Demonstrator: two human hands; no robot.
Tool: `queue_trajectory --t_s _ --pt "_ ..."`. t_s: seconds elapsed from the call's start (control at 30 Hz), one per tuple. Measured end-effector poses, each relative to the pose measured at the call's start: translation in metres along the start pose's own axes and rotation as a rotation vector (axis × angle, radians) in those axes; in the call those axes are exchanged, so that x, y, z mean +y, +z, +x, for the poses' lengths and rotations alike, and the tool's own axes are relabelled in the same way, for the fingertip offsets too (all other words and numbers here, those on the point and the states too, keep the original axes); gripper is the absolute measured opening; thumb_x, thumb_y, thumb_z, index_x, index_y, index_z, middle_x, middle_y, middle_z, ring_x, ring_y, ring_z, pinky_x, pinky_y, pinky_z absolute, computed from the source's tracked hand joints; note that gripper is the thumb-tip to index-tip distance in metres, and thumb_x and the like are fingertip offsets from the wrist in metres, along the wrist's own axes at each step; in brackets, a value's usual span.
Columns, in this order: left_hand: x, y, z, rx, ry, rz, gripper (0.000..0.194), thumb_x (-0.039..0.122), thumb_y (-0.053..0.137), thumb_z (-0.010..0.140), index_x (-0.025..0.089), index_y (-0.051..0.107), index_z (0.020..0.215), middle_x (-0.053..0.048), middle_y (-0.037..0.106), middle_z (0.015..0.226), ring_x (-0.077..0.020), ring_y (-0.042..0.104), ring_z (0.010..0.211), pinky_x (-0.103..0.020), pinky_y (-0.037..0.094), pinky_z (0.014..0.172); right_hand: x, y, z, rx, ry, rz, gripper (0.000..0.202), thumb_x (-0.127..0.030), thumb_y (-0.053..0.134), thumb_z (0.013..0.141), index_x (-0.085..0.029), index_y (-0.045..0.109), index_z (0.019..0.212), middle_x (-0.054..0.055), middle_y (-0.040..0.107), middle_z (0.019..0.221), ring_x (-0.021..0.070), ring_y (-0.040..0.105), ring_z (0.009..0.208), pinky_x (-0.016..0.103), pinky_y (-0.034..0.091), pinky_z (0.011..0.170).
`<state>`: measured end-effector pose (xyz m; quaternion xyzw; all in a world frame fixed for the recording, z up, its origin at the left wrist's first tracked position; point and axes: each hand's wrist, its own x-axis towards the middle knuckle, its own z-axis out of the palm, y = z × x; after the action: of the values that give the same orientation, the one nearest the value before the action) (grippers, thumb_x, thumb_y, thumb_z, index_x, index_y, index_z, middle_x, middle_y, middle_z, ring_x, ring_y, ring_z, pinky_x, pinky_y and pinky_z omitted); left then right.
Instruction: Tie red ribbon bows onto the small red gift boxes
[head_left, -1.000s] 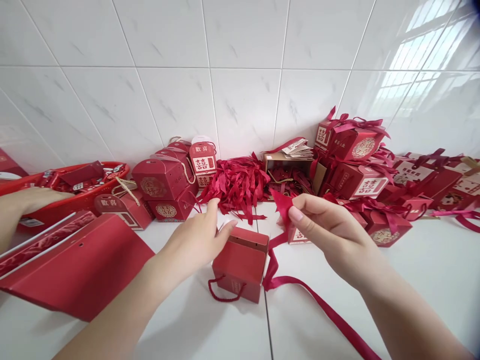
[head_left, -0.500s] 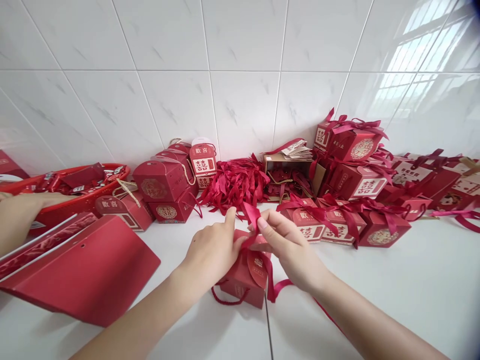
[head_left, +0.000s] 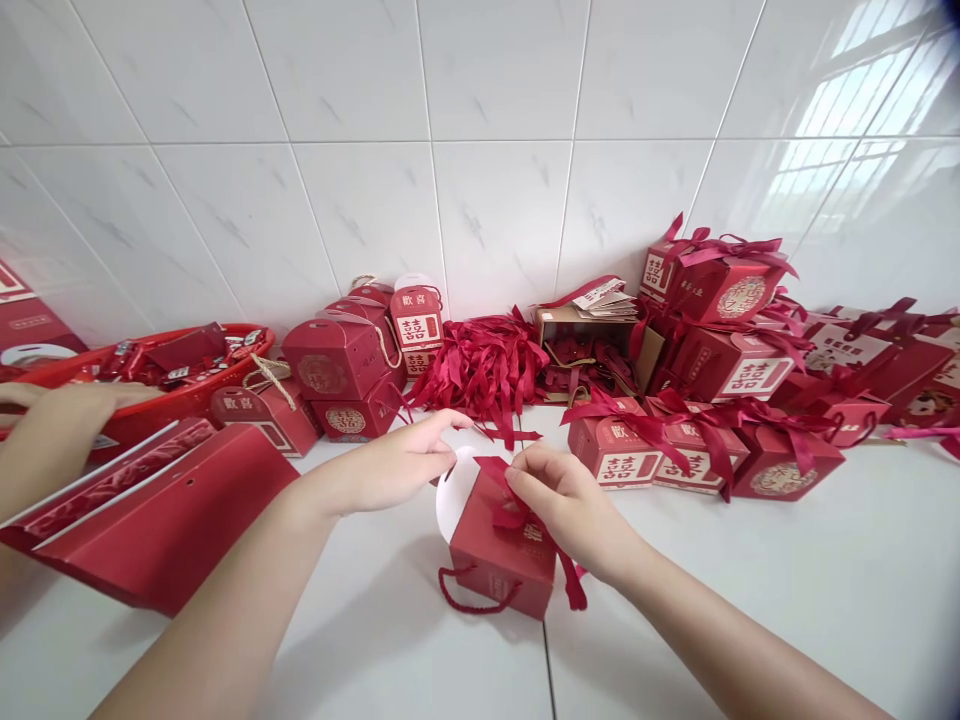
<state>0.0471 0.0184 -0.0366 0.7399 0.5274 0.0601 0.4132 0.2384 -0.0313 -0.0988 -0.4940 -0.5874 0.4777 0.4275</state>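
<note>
A small red gift box [head_left: 499,560] with a rope handle stands on the white table in front of me, its white-lined round flap raised at the left. My right hand [head_left: 559,495] pinches a dark red ribbon [head_left: 491,475] over the top of the box. Just left of the flap is my left hand [head_left: 412,460], off the box, with its fingers apart and nothing in them. Beyond the hands lies a heap of loose red ribbons [head_left: 487,360].
Another person's hand [head_left: 67,420] is at the red basket [head_left: 150,405] of packets, left. A large red box [head_left: 172,520] stands nearer. Stacked boxes [head_left: 337,360] are behind my left hand; bow-tied boxes [head_left: 712,370] are at the right. An open carton [head_left: 551,328] sits by the wall.
My left hand has let go of the ribbon and moved left. The box's white-lined flap now shows. The other person's hands have moved at the basket.
</note>
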Motion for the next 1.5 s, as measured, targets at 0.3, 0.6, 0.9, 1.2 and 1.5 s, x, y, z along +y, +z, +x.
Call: queue_trajectory --t_s 0.3,0.6,0.9,1.2,1.5 --pt "0.006 0.008 -0.003 -0.078 0.023 -0.033 0.046 0.041 0.042 0.087 0.036 0.036 0.132 -0.001 0.062 0.111 -0.0223 0.057 0.104 -0.037 0.039 0.093 -0.002 -0.004 -0.002 -0.083 -0.030 -0.191 0.023 -0.027 0.047 0.083 -0.017 0.051 0.063 0.001 0.050 0.082 0.0133 0.050 0.075 0.027 0.039 0.067" --pt "0.008 0.010 -0.005 -0.077 0.051 -0.009 0.050 0.036 0.042 0.084 0.033 0.037 0.134 0.000 0.064 0.106 -0.0227 0.056 0.105 -0.033 0.043 0.085 -0.008 -0.009 -0.003 -0.170 0.055 -0.119 0.023 -0.030 0.049 0.082 -0.016 0.049 0.064 0.000 0.049 0.086 0.0080 0.044 0.063 0.023 0.032 0.055" --pt "0.012 0.011 -0.012 -0.023 0.059 0.025 0.035 0.051 0.038 0.088 0.029 0.049 0.113 0.000 0.067 0.096 -0.0207 0.060 0.093 -0.032 0.043 0.079 -0.008 -0.009 -0.006 -0.206 0.069 -0.183 0.026 -0.029 0.047 0.082 -0.015 0.045 0.060 0.000 0.048 0.085 0.0074 0.044 0.063 0.022 0.034 0.055" --pt "0.010 0.010 -0.011 -0.064 0.169 0.119 0.025 0.042 0.042 0.086 0.022 0.051 0.074 0.002 0.063 0.081 -0.0153 0.055 0.076 -0.025 0.040 0.064 -0.005 -0.007 -0.004 -0.162 0.037 -0.211 0.029 -0.032 0.048 0.083 -0.016 0.048 0.060 0.002 0.052 0.086 0.0096 0.046 0.065 0.023 0.035 0.055" --pt "-0.013 0.001 0.004 0.209 -0.084 0.714 0.011 0.025 0.049 0.071 0.020 0.053 0.062 -0.007 0.060 0.066 -0.0213 0.054 0.058 -0.031 0.032 0.050 -0.014 -0.009 -0.006 -0.120 0.126 -0.057 0.028 -0.049 0.050 0.087 -0.021 0.051 0.088 -0.001 0.056 0.081 0.0093 0.050 0.061 0.021 0.040 0.056"
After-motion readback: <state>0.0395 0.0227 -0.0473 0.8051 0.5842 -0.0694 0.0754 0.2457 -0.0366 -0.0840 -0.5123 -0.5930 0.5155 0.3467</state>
